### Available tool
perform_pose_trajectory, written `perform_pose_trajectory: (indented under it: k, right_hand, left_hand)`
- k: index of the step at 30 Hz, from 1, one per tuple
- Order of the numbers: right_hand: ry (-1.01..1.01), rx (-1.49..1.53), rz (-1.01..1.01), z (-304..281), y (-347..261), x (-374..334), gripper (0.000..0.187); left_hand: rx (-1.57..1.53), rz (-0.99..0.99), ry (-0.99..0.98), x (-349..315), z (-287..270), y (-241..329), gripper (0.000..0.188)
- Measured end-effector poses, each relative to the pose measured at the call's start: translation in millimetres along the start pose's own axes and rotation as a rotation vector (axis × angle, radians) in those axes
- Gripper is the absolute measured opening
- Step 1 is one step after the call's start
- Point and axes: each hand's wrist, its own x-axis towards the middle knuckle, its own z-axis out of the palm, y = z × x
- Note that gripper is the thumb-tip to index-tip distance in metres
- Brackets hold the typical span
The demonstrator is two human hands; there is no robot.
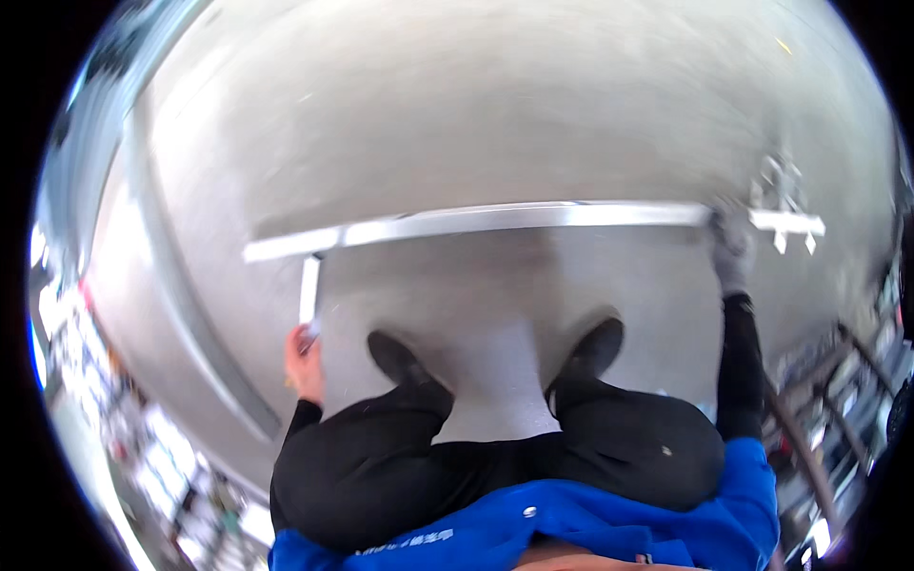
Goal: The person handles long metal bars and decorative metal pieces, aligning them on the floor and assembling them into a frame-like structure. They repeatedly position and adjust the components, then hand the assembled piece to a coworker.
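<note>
A long, straight silver metal bar (495,219) runs from side to side in front of my feet. My right hand (731,252), in a grey glove, is closed around the bar near its right end; motion blurs the fingers a little. Close to the bar's left end, a short flat pale strip (309,290) points back toward me, its far end at the bar. Whether the two are joined, I cannot tell. My bare left hand (305,364) pinches the near end of that strip. Small white tabs (781,243) hang beneath the bar's right end.
Both my dark shoes (592,347) stand on the grey concrete floor (476,124), knees bent. A curved-looking metal rail (176,276) passes along the left. Dark brown metal framework (804,452) stands at the lower right. A blurred metal fitting (783,181) lies beyond the bar's right end.
</note>
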Motion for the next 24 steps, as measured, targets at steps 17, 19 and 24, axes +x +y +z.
perform_pose_trajectory:
  k: [17,19,24]
  right_hand:
    - [-0.708,0.105,-0.445,55.2,-159.4,64.4,0.075]
    - [-0.762,0.135,-0.374,70.5,-202.0,79.6,0.071]
    - [-0.800,0.219,-0.320,108.4,-211.5,90.4,0.064]
  left_hand:
    - [0.322,0.051,0.309,6.0,7.6,29.3,0.035]
    - [0.333,0.064,0.300,6.0,9.1,31.7,0.034]
    - [0.285,0.087,0.300,7.6,-2.3,33.8,0.033]
